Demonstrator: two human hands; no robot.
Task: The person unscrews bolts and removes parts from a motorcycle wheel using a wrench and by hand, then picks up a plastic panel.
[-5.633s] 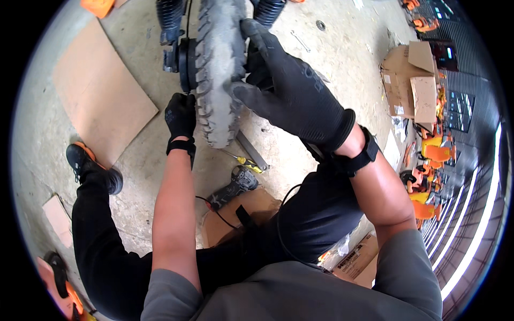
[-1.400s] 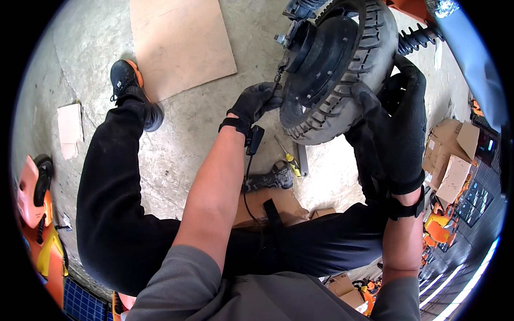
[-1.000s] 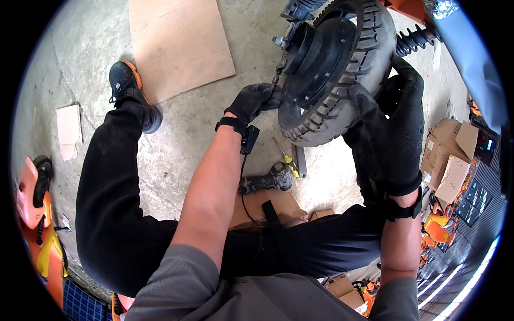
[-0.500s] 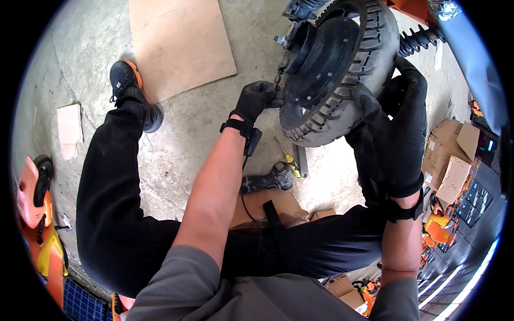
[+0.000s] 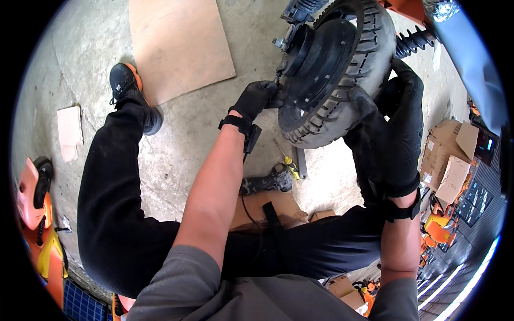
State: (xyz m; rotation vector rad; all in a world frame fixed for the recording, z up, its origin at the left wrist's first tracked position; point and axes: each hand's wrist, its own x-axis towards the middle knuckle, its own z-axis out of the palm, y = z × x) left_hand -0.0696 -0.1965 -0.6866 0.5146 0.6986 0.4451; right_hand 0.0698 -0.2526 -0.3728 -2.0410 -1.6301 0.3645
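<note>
A knobbly tyre on a black hub hangs at the top centre, an axle bolt at its left. My gloved left hand has its fingers closed on a thin cable end beside the hub. My gloved right hand grips the tyre's right side, thumb against the tread, fingertips partly hidden. Below lie a yellow-and-black screwdriver, a metal bar and a grey power drill.
A cardboard sheet lies at upper left, a smaller piece further left. A coil spring and pale-blue panel are at upper right. A cardboard box sits right. Orange-and-yellow vehicle parts are at far left.
Since the oldest frame, the view has turned and the hub's side now shows, with both hands farther right in the picture. Over the last second only slight finger shifts show.
</note>
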